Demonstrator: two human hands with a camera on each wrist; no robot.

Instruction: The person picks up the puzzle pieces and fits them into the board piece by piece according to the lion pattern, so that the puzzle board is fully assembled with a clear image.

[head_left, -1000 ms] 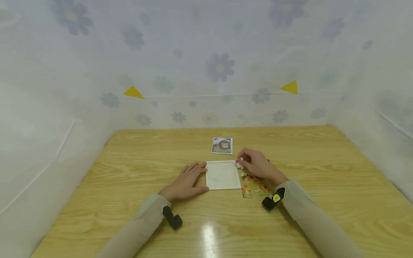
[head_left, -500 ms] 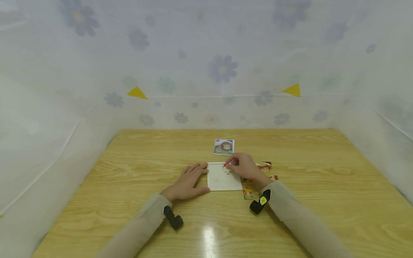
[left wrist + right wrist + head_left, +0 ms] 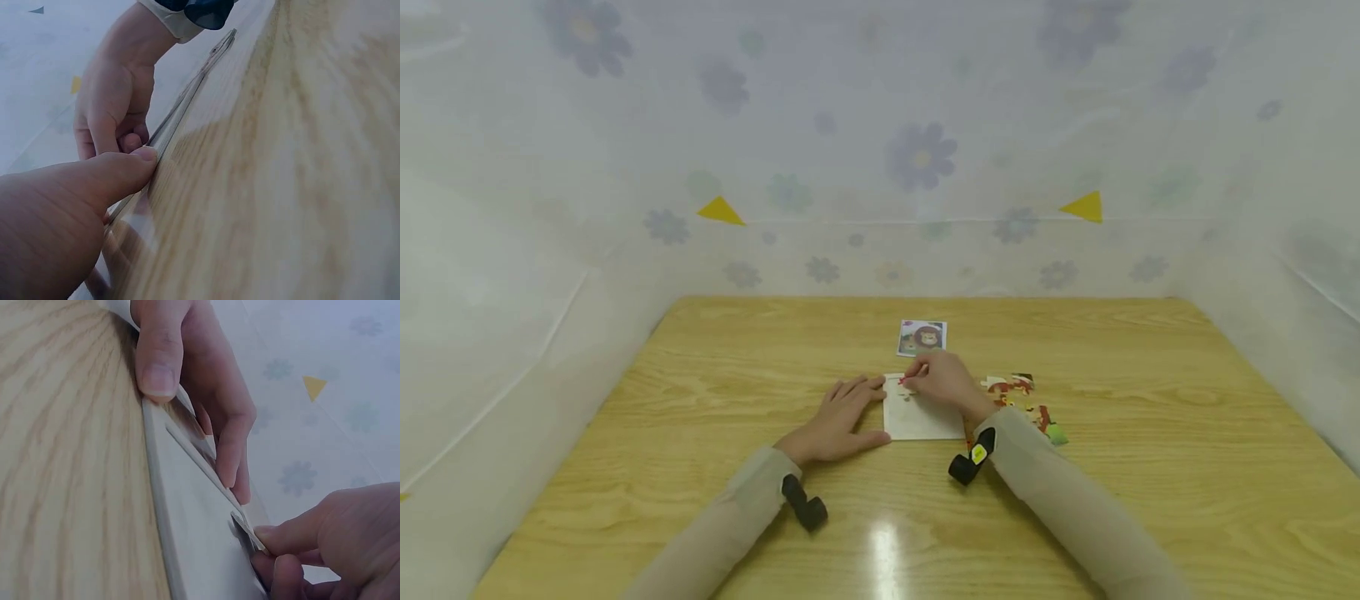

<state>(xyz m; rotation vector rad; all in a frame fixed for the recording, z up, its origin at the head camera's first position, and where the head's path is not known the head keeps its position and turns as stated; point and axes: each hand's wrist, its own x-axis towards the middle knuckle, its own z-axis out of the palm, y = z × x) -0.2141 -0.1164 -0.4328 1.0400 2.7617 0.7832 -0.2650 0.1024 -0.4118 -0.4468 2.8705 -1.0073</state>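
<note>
A white square puzzle tray (image 3: 917, 425) lies on the wooden table. Along its left edge rests my left hand (image 3: 831, 429), fingers straight and spread, the thumb near the front corner. My right hand (image 3: 946, 385) pinches a puzzle piece (image 3: 906, 392) with pink and white on it, over the tray's back left part. Seen from the right wrist, the piece (image 3: 242, 530) is tilted between thumb and fingers, right at the tray's raised rim (image 3: 203, 465). In the left wrist view, the left thumb (image 3: 125, 175) touches the tray's edge.
Several loose puzzle pieces (image 3: 1021, 387) lie right of the tray, partly hidden by the right forearm. Behind the tray sits a small lion picture card (image 3: 922, 337). A flowered white curtain (image 3: 850, 150) stands behind the table (image 3: 760, 350).
My right hand has carried the puzzle piece leftward from the tray's right edge to its back left part. My left hand stays at the tray's left edge.
</note>
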